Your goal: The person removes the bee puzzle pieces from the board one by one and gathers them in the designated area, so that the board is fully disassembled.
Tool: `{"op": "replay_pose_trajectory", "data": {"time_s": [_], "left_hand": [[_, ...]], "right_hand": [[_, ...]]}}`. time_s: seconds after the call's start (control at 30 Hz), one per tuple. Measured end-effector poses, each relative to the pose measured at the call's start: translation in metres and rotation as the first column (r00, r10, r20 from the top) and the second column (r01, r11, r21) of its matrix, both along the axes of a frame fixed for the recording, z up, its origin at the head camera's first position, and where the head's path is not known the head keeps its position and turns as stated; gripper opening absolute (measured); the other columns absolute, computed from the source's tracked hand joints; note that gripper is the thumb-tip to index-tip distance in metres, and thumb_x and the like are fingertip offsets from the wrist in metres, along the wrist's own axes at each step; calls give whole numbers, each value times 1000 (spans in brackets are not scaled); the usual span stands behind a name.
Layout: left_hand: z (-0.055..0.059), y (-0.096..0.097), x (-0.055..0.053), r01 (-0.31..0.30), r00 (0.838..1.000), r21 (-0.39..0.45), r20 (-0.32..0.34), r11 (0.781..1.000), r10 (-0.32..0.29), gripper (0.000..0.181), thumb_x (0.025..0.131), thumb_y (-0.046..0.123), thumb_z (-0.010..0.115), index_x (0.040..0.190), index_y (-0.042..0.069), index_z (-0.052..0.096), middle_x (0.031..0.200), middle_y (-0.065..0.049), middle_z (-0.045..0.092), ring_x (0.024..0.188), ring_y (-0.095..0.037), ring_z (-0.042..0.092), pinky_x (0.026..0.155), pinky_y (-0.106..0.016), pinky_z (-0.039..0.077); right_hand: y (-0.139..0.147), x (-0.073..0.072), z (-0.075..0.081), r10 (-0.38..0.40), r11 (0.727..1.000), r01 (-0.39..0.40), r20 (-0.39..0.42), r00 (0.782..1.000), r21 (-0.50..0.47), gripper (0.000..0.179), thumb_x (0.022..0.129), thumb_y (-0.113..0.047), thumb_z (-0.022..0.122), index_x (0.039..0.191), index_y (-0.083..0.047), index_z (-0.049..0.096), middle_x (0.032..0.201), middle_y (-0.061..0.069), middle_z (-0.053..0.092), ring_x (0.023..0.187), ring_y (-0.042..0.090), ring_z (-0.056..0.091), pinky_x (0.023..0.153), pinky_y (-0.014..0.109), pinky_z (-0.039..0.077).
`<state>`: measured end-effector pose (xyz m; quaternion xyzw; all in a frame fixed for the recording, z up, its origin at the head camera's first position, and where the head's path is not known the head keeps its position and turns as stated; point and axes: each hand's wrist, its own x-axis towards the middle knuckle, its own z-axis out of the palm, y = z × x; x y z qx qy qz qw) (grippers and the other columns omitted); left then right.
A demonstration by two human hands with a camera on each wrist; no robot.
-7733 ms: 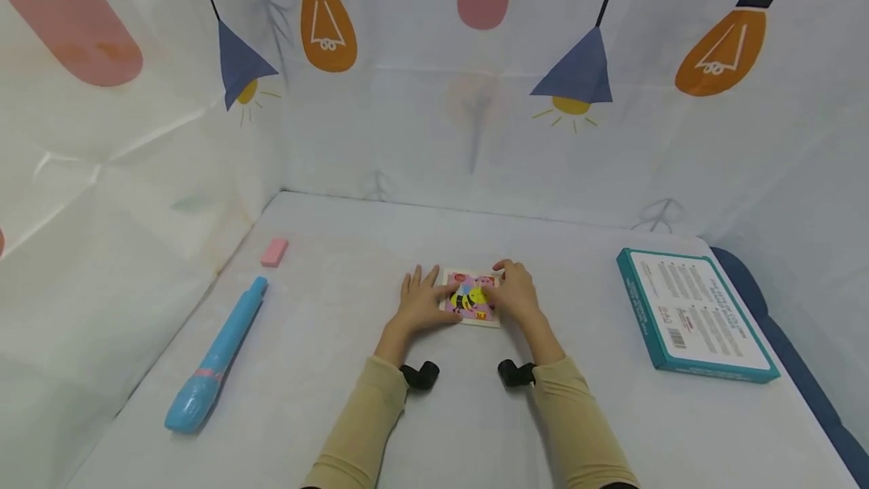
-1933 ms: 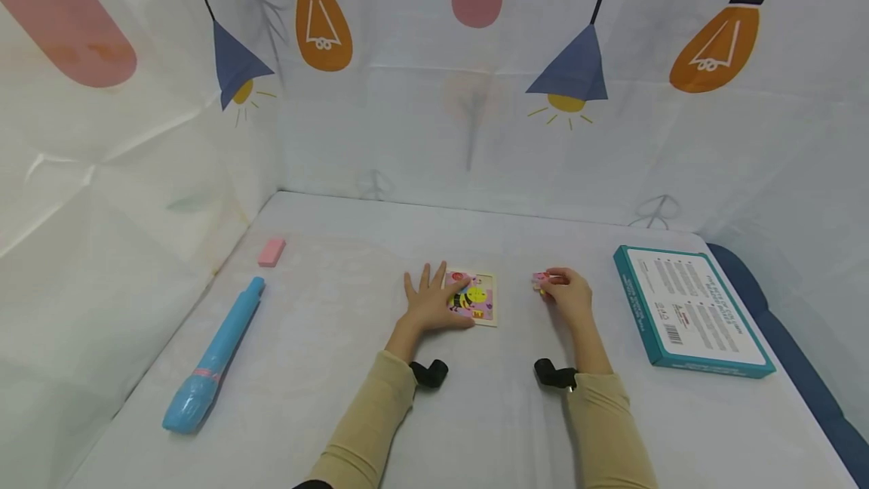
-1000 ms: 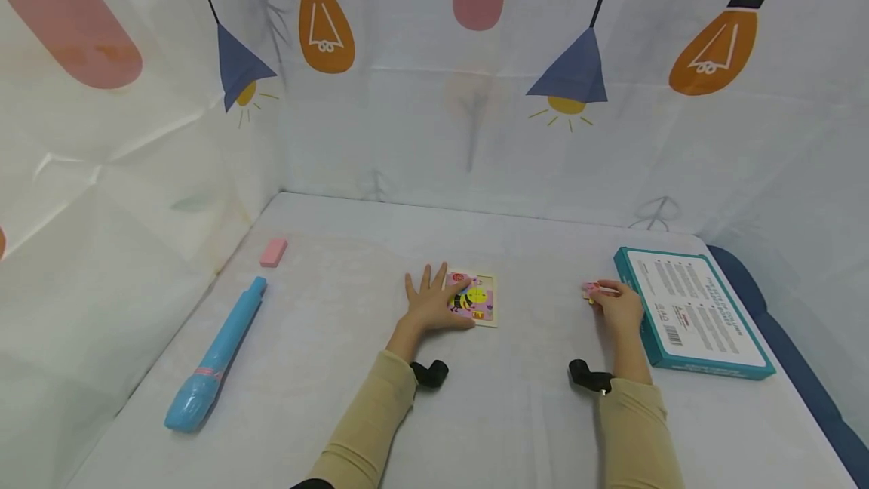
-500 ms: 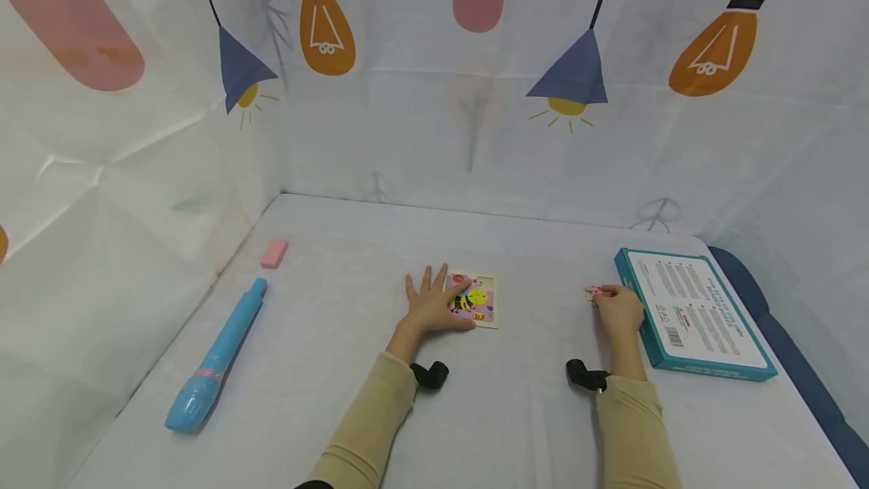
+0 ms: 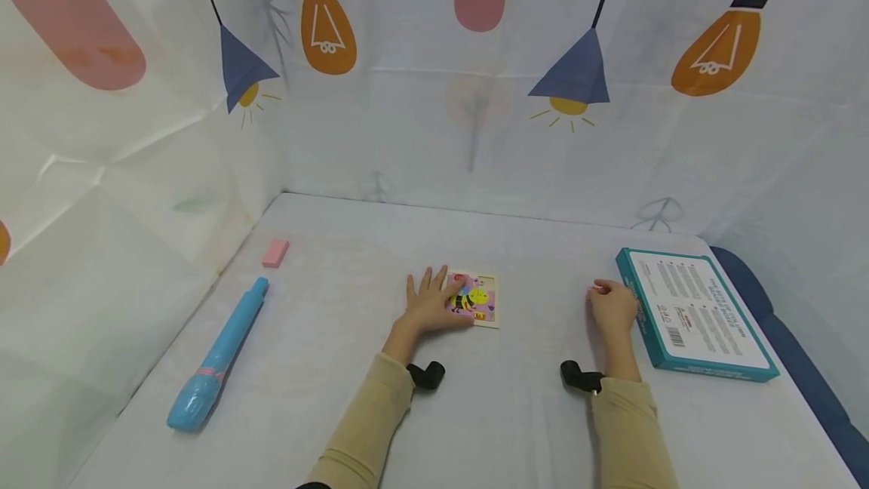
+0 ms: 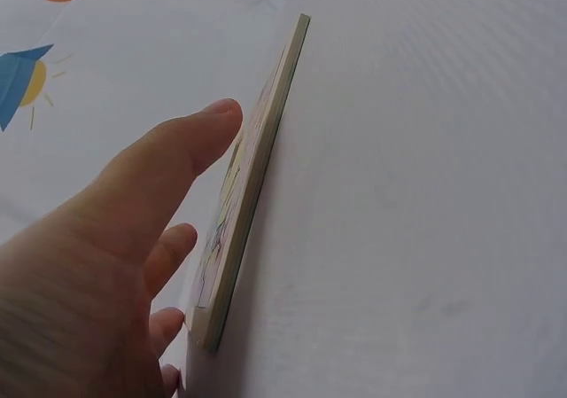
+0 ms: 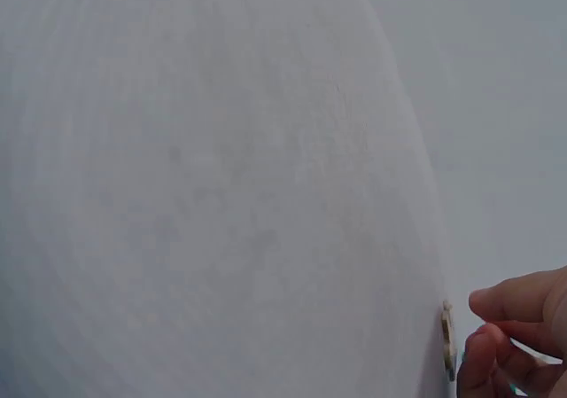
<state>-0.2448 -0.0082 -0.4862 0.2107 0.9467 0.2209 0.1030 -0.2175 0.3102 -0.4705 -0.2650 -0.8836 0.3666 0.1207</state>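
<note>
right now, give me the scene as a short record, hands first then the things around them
left hand: spread at the bee puzzle's left side
bee puzzle: flat on the white table, bare patch at upper right
right hand: fingers bent, close to the small pink piece
small pink piece: on the table
teal box: right of the right hand
blue wand: lying at left
pink block: beyond the blue wand

In the head view, the right hand point(image 5: 614, 309) mostly hides a small piece point(image 7: 448, 345).

Puzzle point(image 5: 480, 303): yellow-black bee point(image 5: 477, 296) on pink. Box point(image 5: 695, 315): teal, white panel point(image 5: 699, 304). Block point(image 5: 275, 253): pink. Tube point(image 5: 224, 345): blue, pink band point(image 5: 210, 373). Wall point(image 5: 407, 127): white, orange bulbs point(image 5: 329, 32).
</note>
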Motion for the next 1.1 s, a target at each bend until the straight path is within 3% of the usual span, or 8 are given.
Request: {"op": "replay_pose_trajectory", "data": {"time_s": [0.2,0.4,0.67,1.1], "left_hand": [[2,-4,0,-1,1000,-3,-2,1000,1,82,74,60,63,145,32,30,155,-8,11,142,-30,-1,108,-56,-8],[0,-5,2,0,1000,-1,-17,1000,0,82,74,57,65,145,32,30,155,-9,13,142,-29,0,109,-54,-7],[-1,-5,1,-7,999,-18,-38,1000,6,85,74,58,65,145,29,30,154,-9,14,142,-30,2,109,-54,-6],[-3,-5,1,-8,998,-30,-61,1000,7,88,73,61,64,145,23,31,154,-10,15,142,-31,5,110,-54,-4]], "right_hand": [[-20,-2,3,18,998,-19,-16,1000,-58,31,91,-12,52,117,4,58,104,22,57,95,34,49,82,43,44],[-41,-6,3,50,995,-54,-56,997,-79,31,88,-12,56,115,3,60,100,20,58,93,34,50,80,42,40],[-70,-13,-1,160,984,-170,-140,977,-56,28,83,-11,60,109,0,65,96,17,63,83,29,59,64,28,39],[-124,-21,1,299,947,-305,-68,952,-102,26,85,-16,63,108,-4,67,97,12,63,86,25,58,64,26,42]]}}
